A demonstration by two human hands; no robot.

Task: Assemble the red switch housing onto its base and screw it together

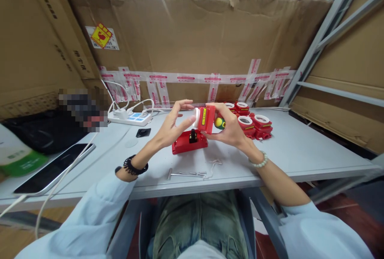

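Red housing (209, 120) held up over the red base (183, 144) by the right hand (230, 126)

Farthest left of the red base, a phone (54, 170) lies flat on the worktop (288, 151). Nearer, beyond the base and to its left, sits a white power strip (130, 118) with plugs in it. A black square piece (143, 132) and a clear disc (131, 143) lie between the phone and the base.

The left hand (173, 128) is above the base's left part, its thumb and fingers spread wide around the white ring (196, 118) at the housing's left end. The thumb is at the ring; whether it presses there is unclear.

The red base rests on the worktop, with a black block (193, 136) standing on it. On the near side of the base lie slim metal tools (188, 174) and a white string (215, 166).

The red housing is tilted on its side above the base's right part, directly between the hands. The right hand grips its right end, fingers over the top and thumb below; a yellow-and-green piece (220, 123) shows within its curve. To the right of the base and farther back stand several red units (261, 127) with white rims.
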